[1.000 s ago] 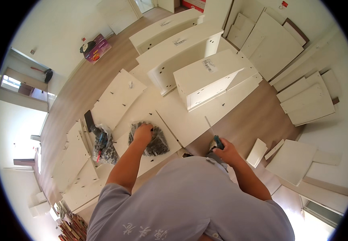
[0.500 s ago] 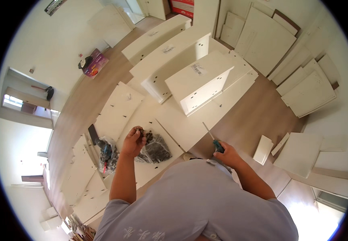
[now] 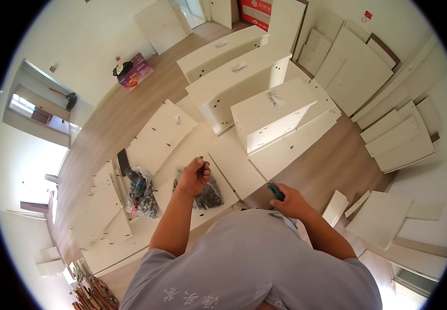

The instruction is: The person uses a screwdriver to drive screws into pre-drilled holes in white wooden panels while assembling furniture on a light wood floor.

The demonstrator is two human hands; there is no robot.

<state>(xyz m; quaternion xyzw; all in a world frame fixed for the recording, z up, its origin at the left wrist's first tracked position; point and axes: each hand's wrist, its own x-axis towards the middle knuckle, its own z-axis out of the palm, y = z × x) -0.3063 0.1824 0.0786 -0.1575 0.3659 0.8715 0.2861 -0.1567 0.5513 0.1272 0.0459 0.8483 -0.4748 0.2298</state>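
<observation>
My left hand (image 3: 195, 176) is closed around small dark fasteners (image 3: 202, 169), mostly hidden by the fingers, above a clear plastic bag (image 3: 209, 197) of dark small parts. My right hand (image 3: 289, 201) grips a screwdriver (image 3: 275, 191) by its dark green handle, close to my body at the near edge of the white panels. Its shaft is hard to make out against the white. Left of the bag, a teal and black power drill (image 3: 139, 187) lies on another clear bag (image 3: 147, 205) filled with small parts. Beneath both bags is a white panel (image 3: 169, 219).
Partly built white cabinet boxes (image 3: 275, 101) stand ahead on the panels. Loose panels (image 3: 159, 134) dotted with dark pegs lie to the left. More boards (image 3: 355, 67) lean along the right wall, with further boards (image 3: 381, 217) at near right. A purple carton (image 3: 136, 72) sits by the far left wall.
My left hand has come away from the bag's far left edge to over the bag. The screwdriver's shaft, plain before, is now hard to see. The whole view has shifted slightly.
</observation>
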